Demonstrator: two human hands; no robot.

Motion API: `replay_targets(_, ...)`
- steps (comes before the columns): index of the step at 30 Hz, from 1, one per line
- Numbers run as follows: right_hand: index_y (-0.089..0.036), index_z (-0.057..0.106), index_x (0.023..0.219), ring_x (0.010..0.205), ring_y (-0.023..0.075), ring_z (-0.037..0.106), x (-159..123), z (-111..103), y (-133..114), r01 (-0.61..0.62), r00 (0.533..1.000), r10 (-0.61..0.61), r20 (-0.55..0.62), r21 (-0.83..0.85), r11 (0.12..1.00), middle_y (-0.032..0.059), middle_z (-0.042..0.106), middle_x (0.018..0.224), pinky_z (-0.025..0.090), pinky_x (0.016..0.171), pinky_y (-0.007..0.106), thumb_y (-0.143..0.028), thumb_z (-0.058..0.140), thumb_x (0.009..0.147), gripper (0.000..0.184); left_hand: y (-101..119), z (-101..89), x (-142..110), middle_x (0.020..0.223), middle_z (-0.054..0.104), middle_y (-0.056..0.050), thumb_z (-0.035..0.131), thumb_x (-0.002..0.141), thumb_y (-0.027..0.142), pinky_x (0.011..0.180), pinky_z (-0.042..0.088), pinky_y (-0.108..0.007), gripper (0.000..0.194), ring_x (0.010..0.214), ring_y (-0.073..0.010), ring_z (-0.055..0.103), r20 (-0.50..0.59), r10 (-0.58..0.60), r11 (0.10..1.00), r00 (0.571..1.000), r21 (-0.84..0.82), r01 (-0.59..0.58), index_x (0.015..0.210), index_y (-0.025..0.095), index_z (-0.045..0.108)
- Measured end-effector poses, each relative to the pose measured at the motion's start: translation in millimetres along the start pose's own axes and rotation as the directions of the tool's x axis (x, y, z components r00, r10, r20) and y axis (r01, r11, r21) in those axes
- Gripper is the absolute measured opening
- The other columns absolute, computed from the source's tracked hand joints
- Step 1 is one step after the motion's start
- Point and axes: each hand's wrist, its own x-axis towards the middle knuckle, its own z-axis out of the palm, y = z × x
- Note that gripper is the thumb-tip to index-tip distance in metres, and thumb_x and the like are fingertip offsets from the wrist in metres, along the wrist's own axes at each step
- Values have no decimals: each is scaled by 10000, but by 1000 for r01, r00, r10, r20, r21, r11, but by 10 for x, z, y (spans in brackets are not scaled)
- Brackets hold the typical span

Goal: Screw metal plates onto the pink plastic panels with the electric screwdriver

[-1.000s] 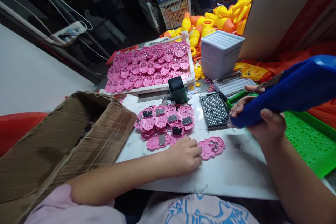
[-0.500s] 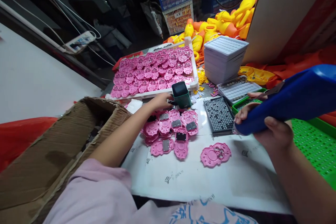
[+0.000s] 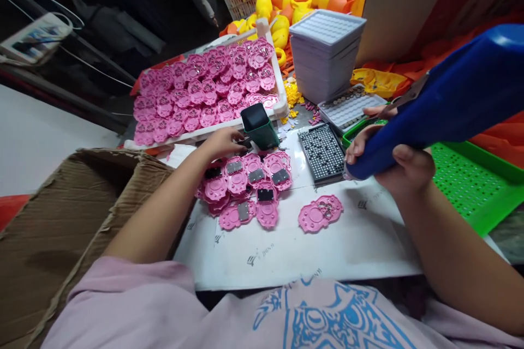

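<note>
My left hand reaches to the near side of a dark green box with a black top. Its fingers are bent together around something dark, which I cannot make out. Just below lie several pink plastic shells, overlapping, some with grey or black plates on them. A single pink shell with metal parts rests apart on the white sheet. On the right, my right hand grips a long blue object of unclear kind. Its narrow end is beside a black perforated tray. A metal tool shows by the fingers.
A white-rimmed tray of pink shells stands at the back. White trays are stacked behind the black one. A green basket is at right, a cardboard box at left. Yellow and orange toys are piled behind.
The view has shifted, so things on the table appear further left and higher. Both hands keep nearly the same places beside the green box and the black tray.
</note>
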Motion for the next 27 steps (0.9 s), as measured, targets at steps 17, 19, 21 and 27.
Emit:
replay_targets(17, -214, 489, 1065, 535, 181, 603, 38, 15, -23, 93, 996, -94, -8, -25, 995, -5, 625, 644, 469, 456, 302, -441, 741, 604, 572, 1845, 1027, -1663, 970, 648, -98, 628, 807, 187, 803, 503, -401, 191, 926, -231, 585, -321, 438, 859, 840, -126, -496, 991, 153, 589)
replay_targets(19, -199, 494, 1078, 516, 183, 596, 40, 28, -32, 97, 995, -98, -7, -31, 995, -4, 622, 627, 466, 458, 311, -440, 738, 606, 583, 1876, 1258, -1679, 1032, 646, -123, 630, 795, 174, 816, 510, -430, 186, 967, -257, 587, -337, 404, 879, 850, -114, -463, 973, 145, 582)
replay_targets(21, -189, 503, 1072, 505, 187, 591, 41, 43, -43, 101, 995, -101, -1, -33, 994, 0, 623, 623, 463, 460, 319, -432, 736, 607, 574, 1817, 1369, -1656, 1080, 643, -147, 623, 793, 164, 833, 516, -444, 187, 996, -273, 591, -353, 417, 874, 837, -96, -476, 973, 134, 581)
replay_targets(27, -171, 511, 1091, 504, 188, 597, 36, 54, -51, 103, 995, -103, 9, -35, 994, 6, 621, 618, 467, 458, 316, -435, 727, 612, 587, 1590, 1134, -1538, 1152, 641, -131, 537, 858, 116, 1011, 453, -420, 201, 1143, -234, 545, -124, 652, 731, 748, -159, -664, 1055, 126, 570)
